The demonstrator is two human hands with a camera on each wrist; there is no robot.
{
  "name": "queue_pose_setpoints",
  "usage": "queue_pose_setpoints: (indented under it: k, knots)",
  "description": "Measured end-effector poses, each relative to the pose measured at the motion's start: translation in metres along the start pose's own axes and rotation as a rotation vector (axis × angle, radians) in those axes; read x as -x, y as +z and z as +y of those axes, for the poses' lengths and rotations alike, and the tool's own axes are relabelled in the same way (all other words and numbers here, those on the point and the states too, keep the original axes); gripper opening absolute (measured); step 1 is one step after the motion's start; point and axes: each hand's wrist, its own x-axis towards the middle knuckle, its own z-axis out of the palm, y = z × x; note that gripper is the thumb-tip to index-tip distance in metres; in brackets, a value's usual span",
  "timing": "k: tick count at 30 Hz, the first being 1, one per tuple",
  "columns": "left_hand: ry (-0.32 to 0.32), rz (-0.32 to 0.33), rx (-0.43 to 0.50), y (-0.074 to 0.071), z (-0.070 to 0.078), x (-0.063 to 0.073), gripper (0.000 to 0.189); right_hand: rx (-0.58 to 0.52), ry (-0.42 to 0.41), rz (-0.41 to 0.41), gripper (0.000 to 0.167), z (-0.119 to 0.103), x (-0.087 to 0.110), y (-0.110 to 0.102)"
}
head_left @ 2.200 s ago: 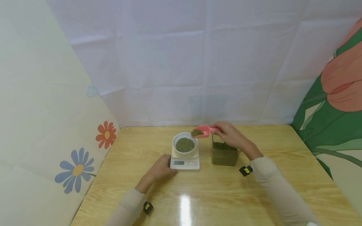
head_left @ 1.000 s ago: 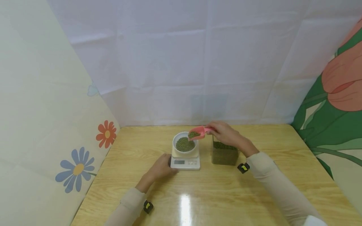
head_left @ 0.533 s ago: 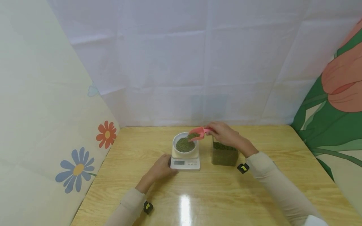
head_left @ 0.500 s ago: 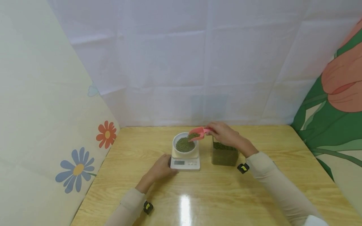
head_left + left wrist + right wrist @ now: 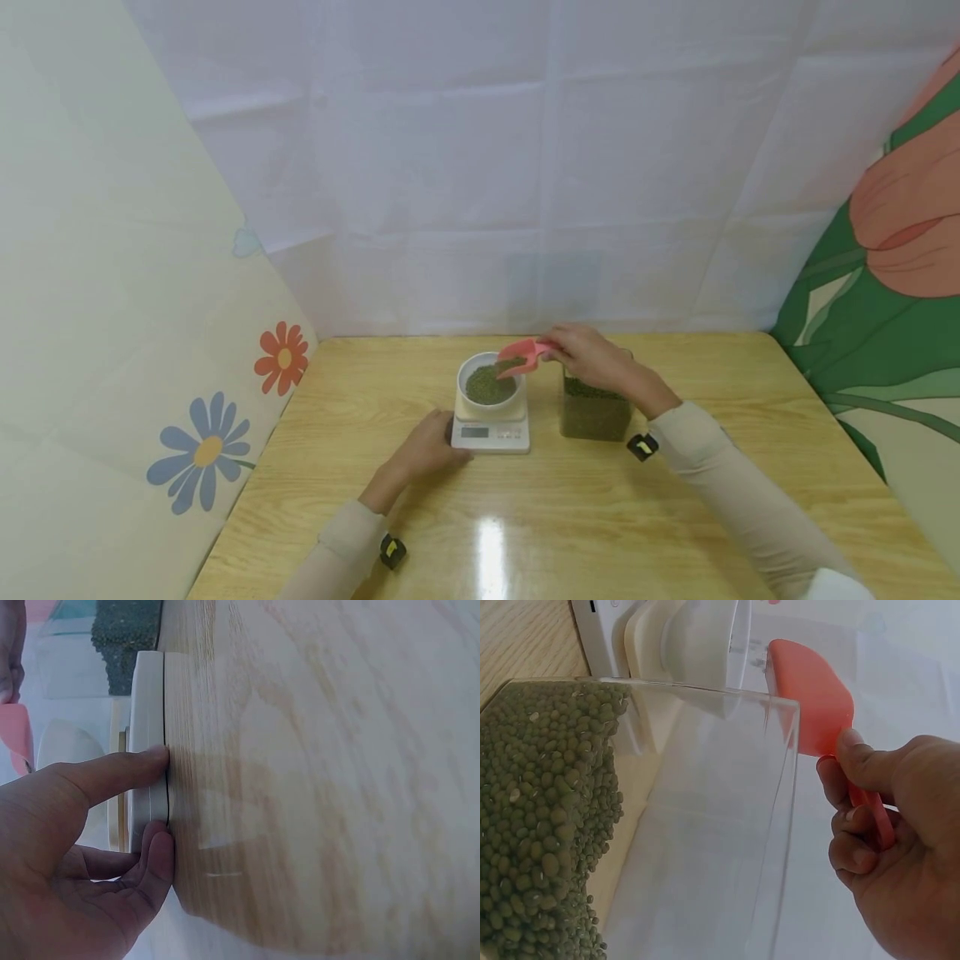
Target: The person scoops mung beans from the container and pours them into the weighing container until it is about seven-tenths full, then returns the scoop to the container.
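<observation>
In the head view a white kitchen scale [image 5: 512, 444] stands on the table, with a white bowl [image 5: 465, 370] on top holding mung beans [image 5: 483, 387]. My left hand [image 5: 429, 446] grips the scale's front left corner; the left wrist view shows its thumb [image 5: 124, 774] against the front edge and other fingers curled at the side. My right hand [image 5: 588, 357] holds a pink scoop [image 5: 531, 353] by its handle, tipped over the bowl's right rim. Some beans lie at the scoop's lip. From the right wrist, only the scoop's underside shows.
A clear square container [image 5: 596, 423], partly filled with mung beans [image 5: 532, 802], stands right of the scale, beneath my right forearm. The wooden table [image 5: 585, 517] meets a white cloth backdrop [image 5: 435, 208] behind. Flower-patterned panels flank both sides.
The scoop has moved left and down from beside the bowl to over its rim, and tilts more. Fewer beans show in it. My left hand stays at the scale.
</observation>
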Motion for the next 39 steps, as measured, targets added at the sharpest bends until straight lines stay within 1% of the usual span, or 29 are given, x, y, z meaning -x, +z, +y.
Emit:
queue_pose_setpoints:
  k: [6, 12, 18, 22, 32, 39]
  knots:
    - [-0.019, -0.005, -0.005, 0.0002, 0.0004, -0.0001, 0.043, 0.018, -0.019, -0.001, 0.025, -0.0008, 0.0003, 0.0011]
    - [-0.036, -0.022, 0.016, -0.0002, 0.0024, -0.0004, 0.039, 0.033, -0.042, -0.001, 0.026, -0.0039, 0.0012, 0.0001]
    - [-0.047, -0.014, -0.001, -0.0008, 0.0047, 0.0002, 0.039, 0.067, -0.068, 0.002, 0.027, -0.0062, 0.001, -0.0009]
    - [-0.049, -0.014, 0.006, -0.0007, 0.0045, 0.0007, 0.039, 0.07, -0.081, 0.008, 0.026, -0.0067, 0.001, -0.0012]
    - [-0.061, -0.004, 0.0, -0.0003, 0.0044, 0.0017, 0.041, 0.07, -0.065, 0.004, 0.026, -0.0064, 0.0015, -0.0015]
    - [-0.053, -0.005, 0.0, 0.0004, 0.0031, 0.001, 0.039, 0.062, -0.044, -0.002, 0.025, -0.0066, 0.0031, -0.0014]
